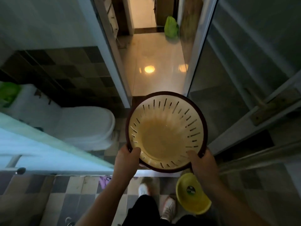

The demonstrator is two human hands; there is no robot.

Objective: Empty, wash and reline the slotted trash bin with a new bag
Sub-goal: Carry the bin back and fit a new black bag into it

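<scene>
I hold the slotted trash bin (166, 132) in front of me, its mouth facing up at the camera. It is cream inside with a dark brown rim, has no bag in it, and its bottom looks brownish and stained. My left hand (127, 158) grips the near-left rim with the thumb inside. My right hand (201, 163) grips the near-right rim, fingers over the edge. A tied green bag (171, 27) stands far off on the hallway floor beyond the doorway.
A white toilet (88, 126) stands to the left on the checkered tile floor. A yellow basin (193, 194) lies by my feet at the right. The doorway (154, 70) ahead opens onto a glossy hallway. A glass partition is at the right, and green plastic (8, 93) at far left.
</scene>
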